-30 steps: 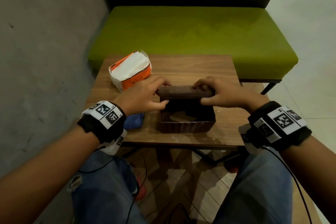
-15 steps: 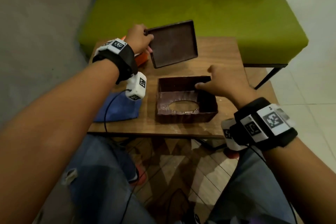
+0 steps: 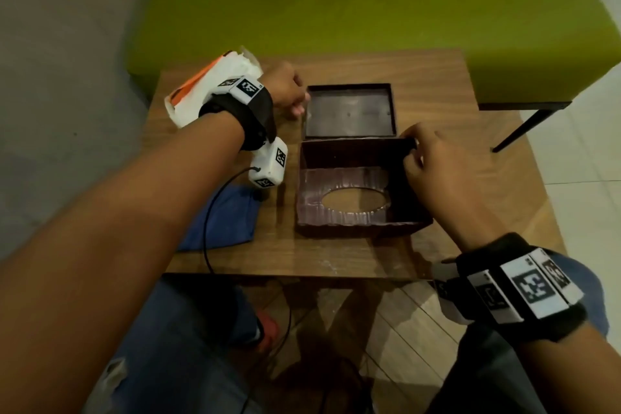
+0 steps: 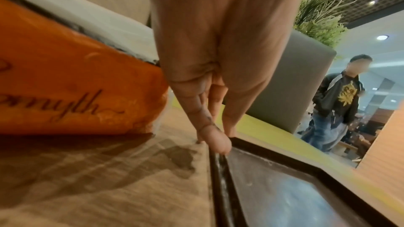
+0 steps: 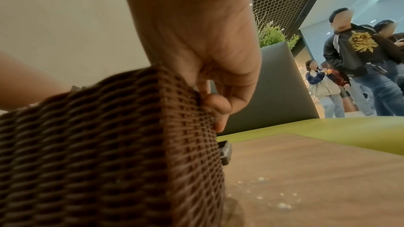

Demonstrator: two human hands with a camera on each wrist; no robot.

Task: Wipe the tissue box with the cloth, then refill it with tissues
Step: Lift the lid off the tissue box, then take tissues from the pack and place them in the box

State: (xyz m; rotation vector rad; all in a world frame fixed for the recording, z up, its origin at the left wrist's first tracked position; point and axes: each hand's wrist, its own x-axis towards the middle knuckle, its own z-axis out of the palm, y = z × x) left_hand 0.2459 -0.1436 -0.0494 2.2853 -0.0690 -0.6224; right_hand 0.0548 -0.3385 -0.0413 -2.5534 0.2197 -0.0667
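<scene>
The brown woven tissue box (image 3: 349, 231) (image 5: 104, 144) sits open on the wooden table (image 3: 477, 185), its oval slot facing down onto the tabletop. Its flat dark lid (image 3: 349, 112) (image 4: 284, 199) lies on the table right behind it, inner side up. My left hand (image 3: 300, 104) (image 4: 220, 137) pinches the lid's left rim near the far corner. My right hand (image 3: 409, 153) (image 5: 211, 104) grips the box's far right corner, thumb outside the wall. The blue cloth (image 3: 228, 215) lies flat left of the box. An orange and white tissue pack (image 3: 198, 91) (image 4: 65, 84) rests at the far left corner.
A green bench (image 3: 336, 3) runs behind the table, and a grey wall (image 3: 67, 60) stands to the left. My knees are under the near table edge. Several people (image 5: 354, 61) stand in the background of the wrist views. Crumbs (image 5: 282, 204) dot the table right of the box.
My left hand lifted the lid off the box, carried it up and away, and now has it flat on the table behind the box. My right hand has stayed on the box's far right corner.
</scene>
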